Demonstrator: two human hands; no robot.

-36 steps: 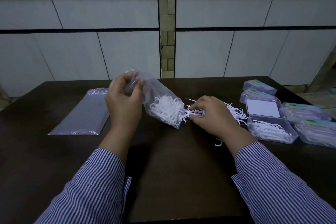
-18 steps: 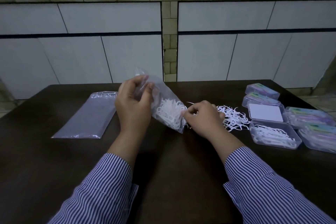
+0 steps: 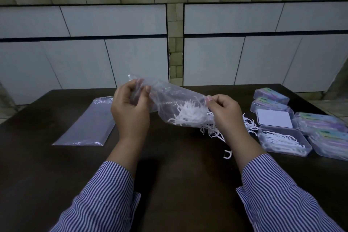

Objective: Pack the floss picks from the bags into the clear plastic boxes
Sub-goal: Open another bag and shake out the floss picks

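Observation:
A clear plastic bag (image 3: 169,100) with white floss picks (image 3: 188,113) bunched at its right end hangs above the dark table. My left hand (image 3: 130,115) grips the bag's closed left end. My right hand (image 3: 224,113) pinches the bag's open right edge between thumb and fingers. Loose floss picks (image 3: 248,124) lie in a pile on the table behind my right hand, and one single pick (image 3: 227,154) lies nearer me. An open clear box (image 3: 282,142) partly filled with picks stands to the right, its lid (image 3: 274,117) with a white card folded back behind it.
An empty flat plastic bag (image 3: 86,124) lies on the left of the table (image 3: 169,175). Several closed, filled boxes (image 3: 323,124) with coloured labels stand along the right edge. A tiled wall rises behind the table.
My right hand left the loose picks on the table and rose to pinch the bag's open edge. The bag has been lifted and stretched more level between both hands.

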